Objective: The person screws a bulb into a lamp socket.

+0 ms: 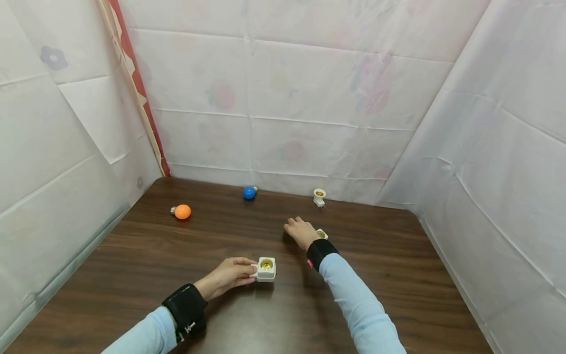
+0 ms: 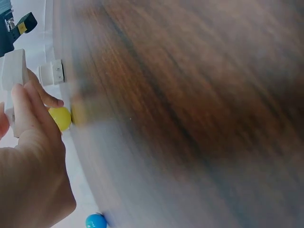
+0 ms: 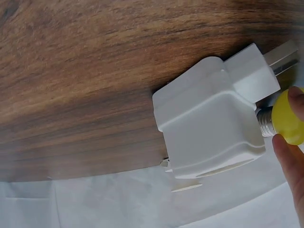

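My left hand grips a white plug-in bulb socket by its side, the brass-lined opening facing up. The left wrist view shows its fingers along the white body, partly cut off by the frame's edge. Farther forward, my right hand is low over the table with its thumb and a finger around a yellow light bulb. The bulb's metal screw base points toward a second white socket with flat plug pins. In the head view, that socket lies beside the right wrist, partly hidden, and the bulb is covered by the hand.
A blue bulb lies near the table's back edge, with an orange bulb farther left. Another white socket with a round rim stands at the back right. Pale sheets enclose the wooden table behind and on both sides.
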Demonstrator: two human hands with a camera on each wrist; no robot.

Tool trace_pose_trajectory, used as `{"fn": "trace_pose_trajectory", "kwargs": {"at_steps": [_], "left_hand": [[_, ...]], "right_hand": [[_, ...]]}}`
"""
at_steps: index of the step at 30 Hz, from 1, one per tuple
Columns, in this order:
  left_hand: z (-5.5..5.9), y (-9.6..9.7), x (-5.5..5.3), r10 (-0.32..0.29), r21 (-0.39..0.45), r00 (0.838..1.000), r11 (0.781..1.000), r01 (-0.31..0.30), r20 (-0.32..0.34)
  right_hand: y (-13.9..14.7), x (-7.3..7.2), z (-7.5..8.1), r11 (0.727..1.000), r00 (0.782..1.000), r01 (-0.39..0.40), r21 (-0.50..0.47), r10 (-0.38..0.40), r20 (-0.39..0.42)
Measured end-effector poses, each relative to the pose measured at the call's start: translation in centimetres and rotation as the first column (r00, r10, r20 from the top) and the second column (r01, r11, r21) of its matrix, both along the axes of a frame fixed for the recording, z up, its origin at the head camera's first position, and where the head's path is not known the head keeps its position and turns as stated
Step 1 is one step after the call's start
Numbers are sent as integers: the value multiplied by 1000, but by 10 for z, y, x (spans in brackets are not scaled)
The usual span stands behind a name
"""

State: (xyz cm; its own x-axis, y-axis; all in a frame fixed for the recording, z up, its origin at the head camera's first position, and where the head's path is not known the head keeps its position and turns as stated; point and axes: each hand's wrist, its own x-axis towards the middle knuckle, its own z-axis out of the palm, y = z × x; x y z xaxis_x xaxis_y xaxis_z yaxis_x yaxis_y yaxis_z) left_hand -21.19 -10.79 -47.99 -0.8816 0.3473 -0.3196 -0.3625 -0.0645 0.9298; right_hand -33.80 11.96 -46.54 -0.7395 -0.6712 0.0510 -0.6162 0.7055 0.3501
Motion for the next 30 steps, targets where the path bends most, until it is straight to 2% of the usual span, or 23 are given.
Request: {"fn": "trace_pose_trajectory", "kwargs": {"at_steps": [3,5,9,12,16,19,21,24,26,30], "left_hand": [[1,2,0,-12,0,1000,1000,12,-7],[1,3,-1,-19,-1,1000,1000,19,-11],[1,4,-1,-21,-1,1000,1000,21,-8],[0,4,-1,-25,-3,1000,1000,25,-10],[-2,5,-1,-33,-2,999,999,33,-12],[-3,5,-2,-32,2,999,999,32,-9],[-3,5,-4,-28,7,1000,1000,28,-10],[-1,5,-6,-25,6,1000,1000,25,-17],[-1,6,-8,-28,8,999,1000,29,-20],[0,8,-10,-39,11,999,999,39,-24]], "right_hand": [[1,0,1,1000,1000,-6,-17,6,-10],[2,0,1,998,1000,-12,-61,12,-4],[3,0,4,982,996,29,-186,-13,84],[4,-1,7,944,981,98,-316,-38,192],[7,2,16,852,951,180,-491,-24,307],[10,7,29,787,931,233,-571,-11,366],[11,11,39,758,923,253,-602,-2,386],[12,19,55,726,907,269,-633,30,421],[12,27,65,718,894,262,-645,70,442],[11,47,87,718,840,246,-651,177,513]]}}
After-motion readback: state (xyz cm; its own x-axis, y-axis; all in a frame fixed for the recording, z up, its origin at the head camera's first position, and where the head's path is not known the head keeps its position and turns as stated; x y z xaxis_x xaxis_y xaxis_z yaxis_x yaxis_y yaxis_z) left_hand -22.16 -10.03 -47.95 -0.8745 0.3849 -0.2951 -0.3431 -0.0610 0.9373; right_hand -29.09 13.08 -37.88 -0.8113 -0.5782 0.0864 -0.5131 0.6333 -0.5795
